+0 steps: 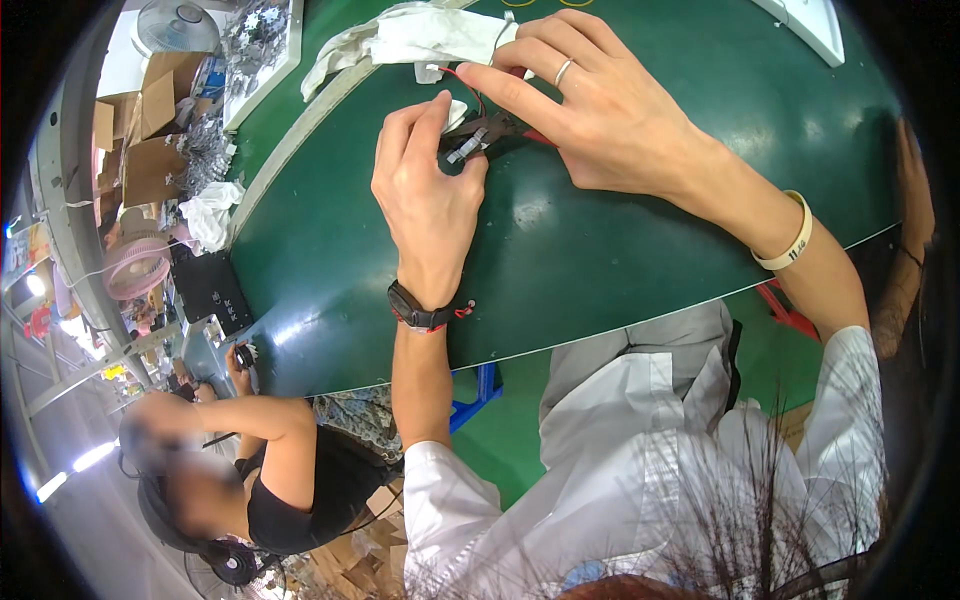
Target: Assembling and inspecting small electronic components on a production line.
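Note:
My left hand (428, 205) is closed, thumb and fingers bent around a small grey-white part (467, 147). Its exact kind is too small to tell. Dark-jawed pliers with red handles (497, 128) reach that part from the right, their tips close against it. The fingers of my right hand (615, 120) wrap the handles and hide most of them. A thin red wire (474, 88) runs near the jaws, with a small white connector (430, 72) beside it. Another white piece (456, 113) shows next to my left fingertips.
Both hands are above a green tabletop (600, 260). A crumpled white cloth (420, 38) lies beyond them, and a white tray (808, 28) at the far right. At the left are a tray of metallic pieces (262, 50), cardboard boxes (155, 150), a pink fan (138, 265) and a seated co-worker (300, 490).

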